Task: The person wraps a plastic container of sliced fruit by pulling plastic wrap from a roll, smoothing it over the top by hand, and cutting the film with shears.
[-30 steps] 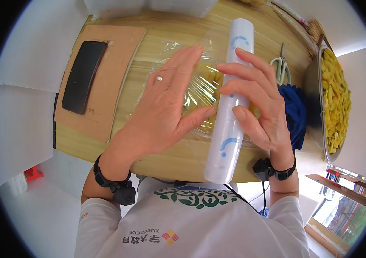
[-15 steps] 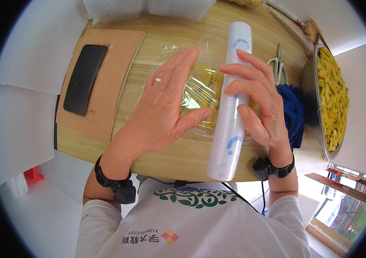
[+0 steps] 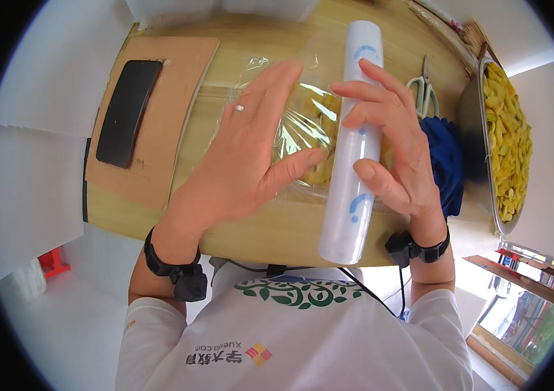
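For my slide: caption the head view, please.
Left hand over clear film and yellow pieces, right hand at a plastic roll.

A long, smooth roll of plastic film (image 3: 345, 218), whitish and see-through with curved blue marks (image 3: 358, 207) along it, lay at a slant, its far end tipped a little to the right and its near end close to the front edge of a pale wooden table (image 3: 257, 241). It crossed over the right part of a batch of yellow pieces (image 3: 320, 140) covered by clear wrap (image 3: 296, 133); the wrap was shiny and creased in fine, fanning lines, with loose, crinkled edges spread on the wood.
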Demonstrator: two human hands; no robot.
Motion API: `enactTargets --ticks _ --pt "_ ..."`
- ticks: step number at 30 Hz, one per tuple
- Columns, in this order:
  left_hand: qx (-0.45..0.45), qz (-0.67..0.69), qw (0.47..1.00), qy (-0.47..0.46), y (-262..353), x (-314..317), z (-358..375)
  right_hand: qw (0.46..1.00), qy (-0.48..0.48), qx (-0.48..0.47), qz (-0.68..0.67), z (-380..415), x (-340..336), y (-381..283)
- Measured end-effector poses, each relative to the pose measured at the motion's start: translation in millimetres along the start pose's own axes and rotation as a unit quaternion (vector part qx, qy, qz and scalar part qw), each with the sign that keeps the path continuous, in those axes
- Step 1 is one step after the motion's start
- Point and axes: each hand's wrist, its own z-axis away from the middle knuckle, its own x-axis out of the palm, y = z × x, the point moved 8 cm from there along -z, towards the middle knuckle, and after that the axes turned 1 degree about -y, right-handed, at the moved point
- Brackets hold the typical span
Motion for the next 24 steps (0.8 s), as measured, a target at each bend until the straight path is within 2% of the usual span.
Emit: enactTargets --ticks 10,21,24 --pt "0.025 -0.005 1.000 -0.007 0.0 -0.3 -0.1 0.999 -0.002 0.007 0.036 8.1 -3.1 6.9" --pt "-0.018 0.024 0.999 -0.025 0.0 -2.5 -3.0 0.999 -0.007 0.018 0.051 10.9 -3.7 8.2" --pt "-0.026 0.031 0.999 -0.030 0.0 -2.4 -2.8 0.999 -0.003 -0.004 0.044 11.0 -6.2 3.3"
